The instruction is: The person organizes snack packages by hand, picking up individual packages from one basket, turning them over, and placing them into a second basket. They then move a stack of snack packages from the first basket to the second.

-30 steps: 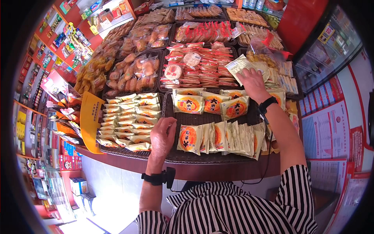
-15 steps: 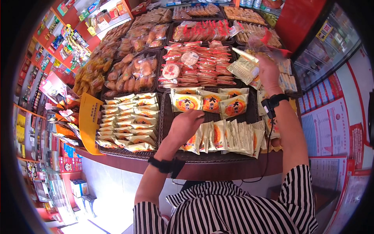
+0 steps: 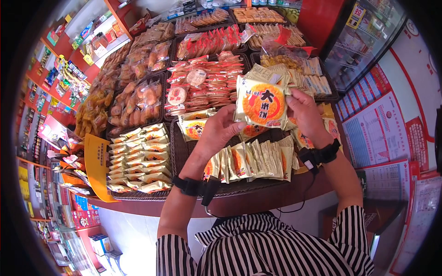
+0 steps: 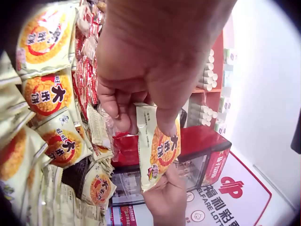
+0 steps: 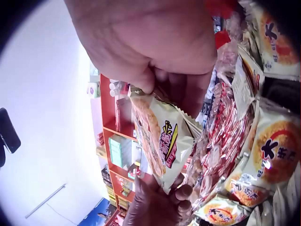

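Note:
Both hands hold a cream rice cracker packet (image 3: 261,102) above the trays, its orange printed front facing up in the head view. The left hand (image 3: 220,131) pinches its left edge; in the left wrist view the thumb (image 4: 167,120) lies over the front. At the opposite edge, the right hand (image 3: 304,112) grips the packet between thumb and fingers. Below are matching packets: a row standing on edge (image 3: 251,161) at the front of a dark woven tray, and flat ones (image 3: 193,129) behind, partly hidden by the hands.
More cream packets (image 3: 140,161) fill the tray at left, beside a yellow sign (image 3: 96,168). Red-wrapped crackers (image 3: 207,83) and bagged pastries (image 3: 138,103) sit farther back. A glass-fronted case (image 3: 363,41) stands at right. A cable (image 3: 299,204) hangs near the table edge.
The right hand has lifted a packet from the back right and brought it to the middle. The left hand has moved up and right to take its other edge. The head view has shifted.

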`<move>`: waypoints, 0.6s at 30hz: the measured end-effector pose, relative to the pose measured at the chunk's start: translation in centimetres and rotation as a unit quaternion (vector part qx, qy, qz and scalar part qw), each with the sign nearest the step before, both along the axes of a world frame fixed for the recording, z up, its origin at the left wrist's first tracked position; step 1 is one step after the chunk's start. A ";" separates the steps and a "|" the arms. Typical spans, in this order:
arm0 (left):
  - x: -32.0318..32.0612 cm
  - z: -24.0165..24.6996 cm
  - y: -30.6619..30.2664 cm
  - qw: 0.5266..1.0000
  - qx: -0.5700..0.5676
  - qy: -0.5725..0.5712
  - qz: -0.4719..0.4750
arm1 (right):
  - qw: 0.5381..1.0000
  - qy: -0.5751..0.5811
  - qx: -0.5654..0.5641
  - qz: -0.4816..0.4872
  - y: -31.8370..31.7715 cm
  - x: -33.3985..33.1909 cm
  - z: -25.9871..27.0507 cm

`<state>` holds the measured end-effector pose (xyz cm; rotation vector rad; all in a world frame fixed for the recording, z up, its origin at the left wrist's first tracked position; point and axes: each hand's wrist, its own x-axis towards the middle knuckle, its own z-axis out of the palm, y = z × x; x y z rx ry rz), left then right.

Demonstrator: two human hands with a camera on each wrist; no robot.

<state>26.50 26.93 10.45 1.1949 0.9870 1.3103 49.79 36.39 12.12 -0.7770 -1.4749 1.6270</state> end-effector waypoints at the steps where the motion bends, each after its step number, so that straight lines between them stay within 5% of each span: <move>1: 0.1 0.5 -0.2 1.000 0.000 0.002 0.001 | 0.998 0.036 -0.037 0.024 -0.4 -0.4 -0.1; 10: -2.5 1.8 -2.4 0.993 -0.039 0.070 0.086 | 0.997 -0.078 -0.006 0.025 -2.1 -3.7 2.7; 12: -3.3 2.0 -2.6 0.992 -0.013 0.071 0.108 | 0.989 -0.072 0.123 0.033 -1.7 -5.0 3.1; 18: -5.7 4.3 -3.0 0.984 0.038 0.081 0.154 | 0.982 -0.048 0.181 0.029 -1.7 -8.2 5.1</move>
